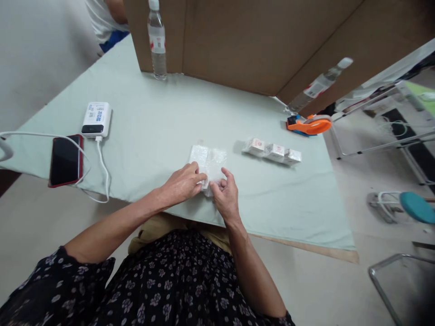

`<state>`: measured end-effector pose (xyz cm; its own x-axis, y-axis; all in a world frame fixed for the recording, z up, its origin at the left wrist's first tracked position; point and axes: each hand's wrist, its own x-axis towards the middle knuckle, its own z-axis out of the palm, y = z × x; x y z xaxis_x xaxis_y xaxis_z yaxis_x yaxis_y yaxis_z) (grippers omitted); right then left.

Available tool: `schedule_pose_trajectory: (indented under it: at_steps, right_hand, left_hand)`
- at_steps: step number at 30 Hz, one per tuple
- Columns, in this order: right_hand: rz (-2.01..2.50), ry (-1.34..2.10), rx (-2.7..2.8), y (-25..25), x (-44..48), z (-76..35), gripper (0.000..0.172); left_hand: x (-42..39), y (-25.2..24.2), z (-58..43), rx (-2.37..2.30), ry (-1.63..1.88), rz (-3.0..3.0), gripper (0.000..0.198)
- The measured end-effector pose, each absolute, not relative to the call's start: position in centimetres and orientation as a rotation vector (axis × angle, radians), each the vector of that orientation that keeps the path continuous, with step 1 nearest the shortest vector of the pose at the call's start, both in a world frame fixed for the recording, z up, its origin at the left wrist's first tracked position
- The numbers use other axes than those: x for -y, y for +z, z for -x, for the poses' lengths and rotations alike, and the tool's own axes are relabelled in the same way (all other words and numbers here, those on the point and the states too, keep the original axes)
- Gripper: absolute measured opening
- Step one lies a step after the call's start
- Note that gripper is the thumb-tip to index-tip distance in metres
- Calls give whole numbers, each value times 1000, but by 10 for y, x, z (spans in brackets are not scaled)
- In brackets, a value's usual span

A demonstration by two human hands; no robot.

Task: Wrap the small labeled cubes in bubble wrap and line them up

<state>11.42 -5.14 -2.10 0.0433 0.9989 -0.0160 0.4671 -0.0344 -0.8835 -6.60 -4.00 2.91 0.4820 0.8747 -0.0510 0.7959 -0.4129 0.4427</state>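
Note:
Bubble wrap point(216, 158) lies on the pale green tablecloth near the front edge, in front of my body. My left hand point(186, 181) has its fingers bent and pressed together on the wrap's near left part. At its near right part, my right hand point(226, 192) pinches the wrap's edge with thumb and fingers. Whatever the wrap covers is hard to make out. Three small white boxes point(274, 151) in clear wrapping stand in a row to the right of my hands.
An orange tape dispenser point(311, 125) sits at the right edge. Two water bottles point(158, 45) stand by a cardboard panel point(231, 40) at the back. A white power bank point(97, 118) with a cable and a phone point(66, 160) lie left. Another person's sleeve shows behind.

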Motion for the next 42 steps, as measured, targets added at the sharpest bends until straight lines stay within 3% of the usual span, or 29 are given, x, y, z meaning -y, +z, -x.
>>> schedule_pose_trajectory:
  at_steps: [9, 19, 30, 37, 40, 42]
  right_hand:
    - [1379, 1047, 1384, -19, 55, -96, 72]
    - [1399, 953, 1651, -11, 45, -101, 62]
    - [1263, 1102, 2164, 23, 29, -120, 60]
    - [1157, 1105, 2302, 20, 15, -122, 72]
    - [1197, 1132, 2162, 19, 12, -127, 61]
    - [1296, 943, 2150, 21, 6, -131, 53]
  left_hand:
    - [32, 26, 66, -1337, 307, -2279, 25]
    - [28, 19, 65, -1271, 397, -2227, 18]
    - [43, 1, 57, -1326, 814, -1878, 58]
    - [49, -5, 39, -1572, 824, -1855, 47]
    - [50, -5, 36, -1629, 798, -1878, 43]
    - [50, -3, 35, -1655, 779, -1876, 43]
